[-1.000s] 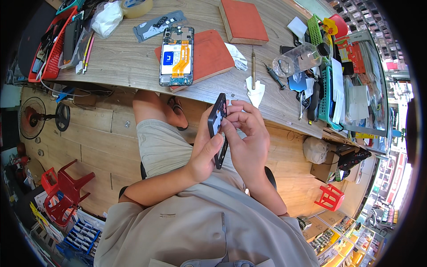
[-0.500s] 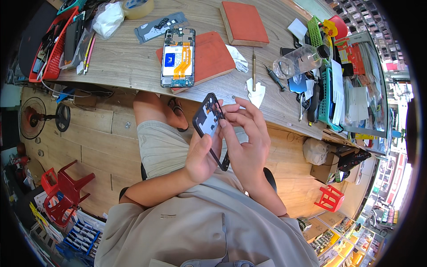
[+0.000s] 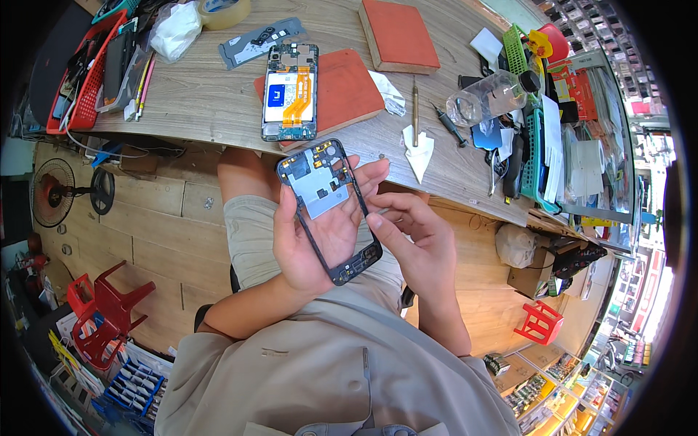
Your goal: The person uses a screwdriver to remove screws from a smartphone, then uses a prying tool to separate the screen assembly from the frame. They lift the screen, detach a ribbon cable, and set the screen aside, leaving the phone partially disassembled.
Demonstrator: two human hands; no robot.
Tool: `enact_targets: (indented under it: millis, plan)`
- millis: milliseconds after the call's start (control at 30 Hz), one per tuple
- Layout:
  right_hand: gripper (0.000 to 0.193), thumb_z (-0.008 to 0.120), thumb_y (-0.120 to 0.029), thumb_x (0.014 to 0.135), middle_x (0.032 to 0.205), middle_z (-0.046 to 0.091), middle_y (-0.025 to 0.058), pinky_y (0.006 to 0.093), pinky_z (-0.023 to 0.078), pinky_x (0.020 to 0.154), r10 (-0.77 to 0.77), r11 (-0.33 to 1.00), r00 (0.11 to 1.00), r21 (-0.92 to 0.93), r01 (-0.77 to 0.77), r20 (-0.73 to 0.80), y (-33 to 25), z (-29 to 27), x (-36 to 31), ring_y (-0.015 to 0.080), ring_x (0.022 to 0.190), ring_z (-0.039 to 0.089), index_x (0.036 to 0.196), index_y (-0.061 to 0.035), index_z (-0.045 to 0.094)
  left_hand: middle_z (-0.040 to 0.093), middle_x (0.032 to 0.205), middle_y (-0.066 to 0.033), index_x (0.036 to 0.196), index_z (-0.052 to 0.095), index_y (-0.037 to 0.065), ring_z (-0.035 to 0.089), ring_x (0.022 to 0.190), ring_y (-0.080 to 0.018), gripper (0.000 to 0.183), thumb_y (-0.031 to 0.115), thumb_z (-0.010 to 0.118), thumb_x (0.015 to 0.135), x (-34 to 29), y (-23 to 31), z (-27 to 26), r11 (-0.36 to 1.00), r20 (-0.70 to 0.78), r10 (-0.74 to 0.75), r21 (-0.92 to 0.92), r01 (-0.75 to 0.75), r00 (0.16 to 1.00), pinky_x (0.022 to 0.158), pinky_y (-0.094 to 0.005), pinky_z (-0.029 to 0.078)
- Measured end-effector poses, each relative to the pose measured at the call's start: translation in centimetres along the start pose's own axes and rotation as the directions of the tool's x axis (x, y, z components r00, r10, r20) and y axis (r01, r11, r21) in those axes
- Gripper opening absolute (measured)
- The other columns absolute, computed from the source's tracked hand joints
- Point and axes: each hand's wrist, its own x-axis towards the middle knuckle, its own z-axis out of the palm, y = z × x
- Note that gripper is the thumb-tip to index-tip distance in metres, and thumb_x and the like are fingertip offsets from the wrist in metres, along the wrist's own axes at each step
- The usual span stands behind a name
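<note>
Over my lap I hold a black phone mid-frame (image 3: pixel 358 264) with a light grey plate across its upper half and an open window below. My left hand (image 3: pixel 302 251) cradles it from beneath, thumb along its left edge. At its right edge, my right hand (image 3: pixel 418 240) pinches the rim between thumb and fingers. Ahead on the table lies an opened phone (image 3: pixel 290 93) with orange flex cables and a white battery area, propped on a red book (image 3: pixel 342 91). Behind it rests a grey phone back cover (image 3: pixel 247 52).
Another red book (image 3: pixel 400 36) lies farther back. To the right are a screwdriver (image 3: pixel 416 109) on white tissue (image 3: pixel 418 156), a dark pen-like tool (image 3: pixel 449 125), a clear bottle (image 3: pixel 486 100) and a teal basket (image 3: pixel 534 156). A red basket (image 3: pixel 91 80) stands at left.
The frame has turned from nearly edge-on to face upward, showing its inner side. My right hand has shifted down along its right edge, and my left palm has opened beneath it.
</note>
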Motion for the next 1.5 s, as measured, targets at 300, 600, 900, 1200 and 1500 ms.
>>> enact_targets:
  millis: [300,600,900,1200,1500]
  plan:
    - [0.028,0.083,-0.009,0.105,0.116,0.082,0.0071,0.0276,0.059,0.088,0.053,0.98,0.996,0.188,-0.066,0.074,0.8,-0.3,-0.2,0.0106,0.102,0.076,0.131,0.0011,0.076,0.052,0.162,-0.0386,0.167,0.041,-0.006,0.049,0.156,-0.0494,0.103,0.08,0.038,0.11,-0.1,0.2,-0.2,0.998,0.083,-0.051,-0.042,0.054,0.995,0.132,-0.0568,0.036]
    - [0.029,0.086,-0.019,0.102,0.1,0.081,0.0082,0.0311,0.058,0.077,-0.188,0.924,0.949,-0.373,0.084,-0.254,1.6,-6.5,4.9,0.0141,0.085,0.073,0.124,-0.0001,0.08,0.055,0.158,-0.0382,0.168,0.04,-0.006,0.062,0.141,-0.0496,0.1,0.077,0.039,0.111,-0.5,0.1,-1.5,0.985,0.115,-0.141,-0.082,0.151,0.983,0.125,-0.0586,0.045]
    - [0.028,0.076,-0.019,0.096,0.105,0.08,0.0231,0.0543,0.063,0.08,-0.518,0.297,0.854,-0.947,0.125,-0.05,3.1,-5.8,16.6,0.0441,0.093,0.079,0.117,0.0004,0.074,0.061,0.15,-0.0348,0.168,0.041,-0.004,0.069,0.126,-0.0453,0.097,0.075,0.035,0.113,-1.2,0.1,-0.9,0.978,0.156,-0.205,-0.011,0.209,0.966,0.114,-0.0561,0.049]
    - [0.02,0.064,-0.01,0.097,0.108,0.076,0.0326,0.0562,0.064,0.078,-0.403,0.181,0.91,-0.966,0.186,0.099,0.1,-5.1,18.0,0.0467,0.089,0.079,0.115,-0.0015,0.067,0.064,0.144,-0.0345,0.17,0.038,-0.004,0.071,0.121,-0.0444,0.097,0.075,0.034,0.114,-1.2,0.0,-0.8,0.973,0.152,-0.228,0.005,0.23,0.962,0.109,-0.0521,0.052]
    - [0.041,0.062,-0.011,0.095,0.102,0.062,0.0123,0.0459,0.059,0.082,-0.351,0.914,0.91,0.29,0.283,0.219,-3.6,-11.4,9.1,0.0243,0.088,0.063,0.131,0.0079,0.067,0.065,0.142,-0.0343,0.17,0.039,-0.001,0.071,0.121,-0.0454,0.093,0.073,0.03,0.115,-1.7,1.2,0.4,0.949,0.145,-0.296,-0.071,0.308,0.944,0.111,-0.0536,0.052]
